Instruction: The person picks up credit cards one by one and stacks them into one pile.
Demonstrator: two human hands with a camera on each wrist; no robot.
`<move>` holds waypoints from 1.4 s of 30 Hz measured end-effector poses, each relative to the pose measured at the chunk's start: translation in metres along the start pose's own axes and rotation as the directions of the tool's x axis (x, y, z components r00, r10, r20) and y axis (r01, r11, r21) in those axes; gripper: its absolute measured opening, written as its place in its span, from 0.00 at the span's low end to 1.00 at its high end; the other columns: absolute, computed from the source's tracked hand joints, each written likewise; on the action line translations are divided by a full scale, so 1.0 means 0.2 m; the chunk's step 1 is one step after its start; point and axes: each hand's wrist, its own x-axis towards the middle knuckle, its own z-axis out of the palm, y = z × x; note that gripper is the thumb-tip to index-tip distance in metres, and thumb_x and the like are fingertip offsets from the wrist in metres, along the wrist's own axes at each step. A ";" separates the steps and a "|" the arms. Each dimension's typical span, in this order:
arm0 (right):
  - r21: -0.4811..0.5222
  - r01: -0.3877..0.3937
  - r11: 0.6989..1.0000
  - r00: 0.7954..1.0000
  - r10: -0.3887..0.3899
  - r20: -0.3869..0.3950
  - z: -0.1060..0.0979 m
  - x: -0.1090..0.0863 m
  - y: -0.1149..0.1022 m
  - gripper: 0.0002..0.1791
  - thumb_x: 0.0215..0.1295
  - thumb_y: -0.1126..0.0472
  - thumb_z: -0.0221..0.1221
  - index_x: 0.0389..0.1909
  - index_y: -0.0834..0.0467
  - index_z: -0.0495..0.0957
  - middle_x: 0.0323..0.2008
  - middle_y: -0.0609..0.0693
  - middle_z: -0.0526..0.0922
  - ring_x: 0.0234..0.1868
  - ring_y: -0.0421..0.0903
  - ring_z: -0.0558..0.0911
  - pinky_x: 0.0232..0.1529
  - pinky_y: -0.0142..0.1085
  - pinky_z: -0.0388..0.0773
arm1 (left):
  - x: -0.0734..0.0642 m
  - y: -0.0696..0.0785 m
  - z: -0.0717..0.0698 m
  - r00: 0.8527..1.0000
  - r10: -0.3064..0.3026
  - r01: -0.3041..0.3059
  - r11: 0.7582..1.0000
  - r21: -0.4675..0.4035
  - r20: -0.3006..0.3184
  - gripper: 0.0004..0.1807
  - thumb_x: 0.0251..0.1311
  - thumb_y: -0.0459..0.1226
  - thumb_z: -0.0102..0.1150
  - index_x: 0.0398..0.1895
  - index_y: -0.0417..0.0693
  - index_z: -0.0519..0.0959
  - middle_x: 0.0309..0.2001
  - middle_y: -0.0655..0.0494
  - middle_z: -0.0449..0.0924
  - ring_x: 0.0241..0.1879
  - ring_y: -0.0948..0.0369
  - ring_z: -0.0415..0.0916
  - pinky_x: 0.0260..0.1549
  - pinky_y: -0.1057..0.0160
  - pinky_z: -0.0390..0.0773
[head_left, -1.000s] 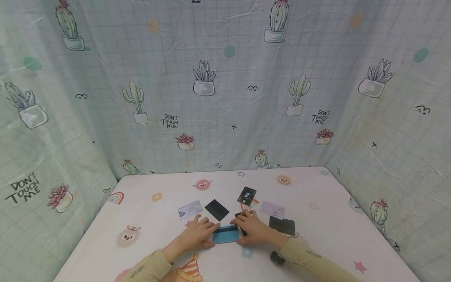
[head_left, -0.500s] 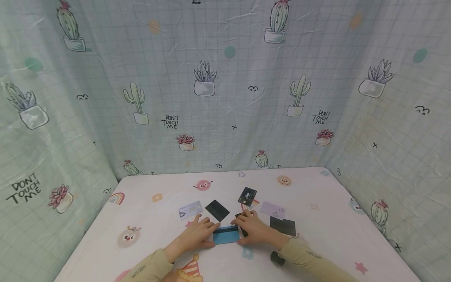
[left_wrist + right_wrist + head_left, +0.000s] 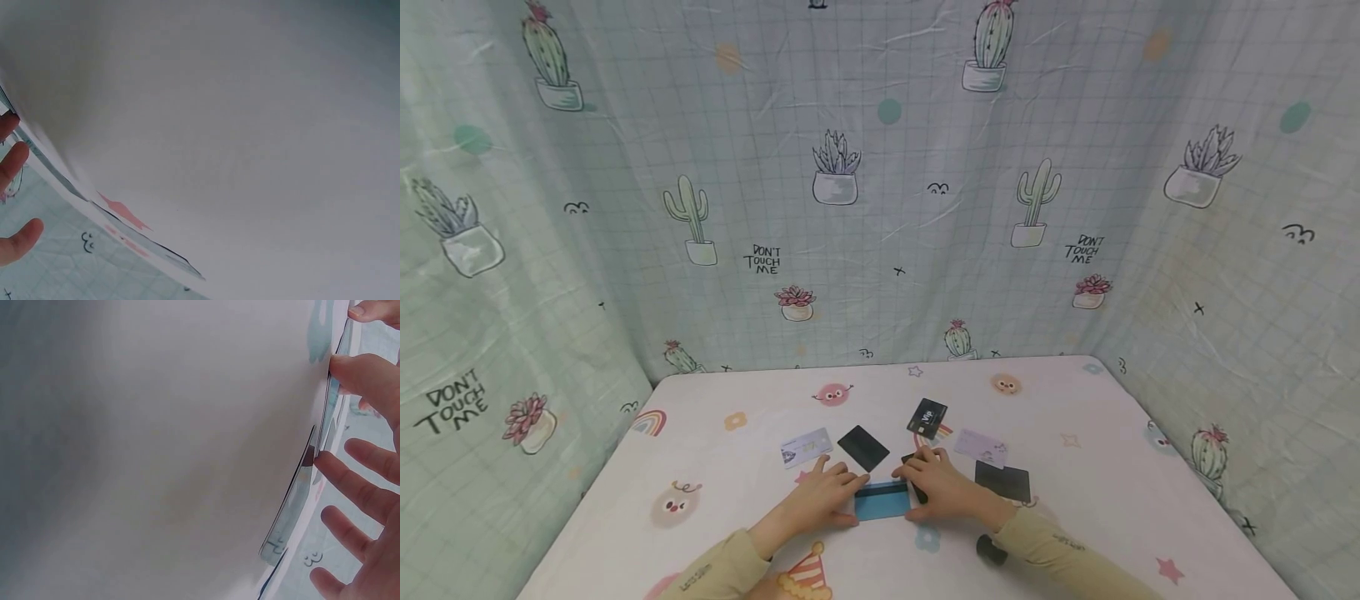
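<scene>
Table [image 3: 1097,508]: pale pink, printed with stars, flowers and small faces
Blue card [image 3: 882,502]: near the middle of the table's near half, between left hand [image 3: 822,498] and right hand [image 3: 946,487], dark stripe along its far edge; whether it lies fully flat cannot be told
Left hand: thumb at the near left corner, forefinger at the far left one, grasping the blue card by that end; other fingers spread
Right hand: thumb and forefinger grasping the right end the same way, other fingers spread apart
Half-hidden card [image 3: 921,494]: dark, just right of the blue card, partly covered by the right hand
Black card [image 3: 863,448]: beyond the blue card, set askew
Pale card [image 3: 807,448]: just left of the black card, beyond the left hand
VIP card [image 3: 927,418]: black, farthest from the person
Lilac card [image 3: 981,447]: beyond the right hand, near corner at or almost at the dark card [image 3: 1002,482]
Black object [image 3: 991,550]: beside the right sleeve [image 3: 1052,546], kind unclear
Backdrop [image 3: 880,225]: cloth with cactus prints
</scene>
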 end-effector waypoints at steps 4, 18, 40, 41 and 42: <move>-0.002 -0.002 1.000 1.000 0.002 0.002 0.00 0.00 0.00 0.30 0.47 0.44 0.63 0.53 0.49 0.70 0.46 0.43 0.76 0.50 0.44 0.63 0.52 0.49 0.57 | 0.00 0.00 0.00 1.000 -0.006 0.006 1.000 -0.004 0.007 0.34 0.46 0.57 0.58 0.55 0.50 0.71 0.41 0.59 0.78 0.43 0.61 0.69 0.49 0.42 0.65; 0.001 -0.008 1.000 1.000 0.008 0.011 0.00 0.00 0.01 0.30 0.47 0.44 0.62 0.53 0.49 0.70 0.46 0.42 0.76 0.49 0.43 0.64 0.51 0.49 0.58 | 0.00 0.01 0.00 0.999 -0.025 0.025 1.000 -0.011 0.027 0.32 0.47 0.56 0.58 0.55 0.50 0.71 0.44 0.59 0.79 0.44 0.60 0.69 0.50 0.42 0.64; 0.072 -0.027 0.997 1.000 0.027 -0.006 0.03 0.01 0.03 0.30 0.49 0.44 0.61 0.54 0.48 0.69 0.47 0.43 0.76 0.48 0.42 0.63 0.51 0.51 0.57 | -0.01 0.00 0.01 1.000 0.003 -0.003 1.000 -0.022 -0.022 0.30 0.48 0.56 0.57 0.53 0.52 0.73 0.45 0.59 0.78 0.45 0.59 0.67 0.49 0.41 0.63; 0.072 -0.028 0.997 1.000 0.028 -0.006 0.03 0.01 0.04 0.29 0.49 0.44 0.61 0.54 0.48 0.69 0.47 0.43 0.75 0.48 0.42 0.63 0.50 0.51 0.57 | -0.01 0.00 0.01 1.000 -0.001 0.000 1.000 -0.026 -0.024 0.30 0.48 0.56 0.57 0.53 0.52 0.73 0.45 0.59 0.78 0.45 0.59 0.67 0.49 0.41 0.63; 0.073 -0.028 0.997 1.000 0.028 -0.007 0.03 0.01 0.04 0.29 0.50 0.44 0.60 0.54 0.48 0.69 0.47 0.43 0.75 0.47 0.42 0.63 0.50 0.50 0.57 | -0.01 -0.01 0.01 1.000 -0.005 0.004 1.000 -0.030 -0.025 0.30 0.49 0.56 0.56 0.53 0.52 0.72 0.45 0.59 0.78 0.45 0.58 0.67 0.49 0.41 0.62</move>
